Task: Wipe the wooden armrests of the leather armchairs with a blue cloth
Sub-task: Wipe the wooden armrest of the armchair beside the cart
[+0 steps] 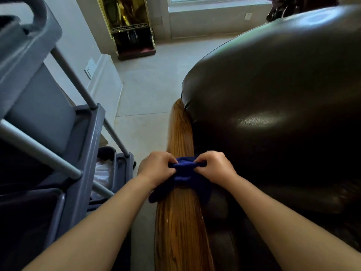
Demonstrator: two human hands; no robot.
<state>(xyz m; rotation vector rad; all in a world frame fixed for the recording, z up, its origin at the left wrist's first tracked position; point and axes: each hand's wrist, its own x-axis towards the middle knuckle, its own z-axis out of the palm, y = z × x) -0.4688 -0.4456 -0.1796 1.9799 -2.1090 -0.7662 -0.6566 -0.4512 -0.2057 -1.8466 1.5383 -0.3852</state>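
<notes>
A glossy wooden armrest point(179, 133) runs from the bottom centre away from me along the left side of a dark brown leather armchair point(273, 94). A bunched blue cloth point(184, 173) lies across the armrest about halfway along, its ends hanging down both sides. My left hand point(154, 167) pinches the cloth's left part and my right hand point(214, 166) pinches its right part, both over the armrest's top.
A grey cleaning cart point(58, 133) with metal rails stands close on the left, leaving a narrow strip of pale tiled floor point(148, 90) between it and the armrest. A brass-framed stand point(130, 26) sits against the far wall beside a window.
</notes>
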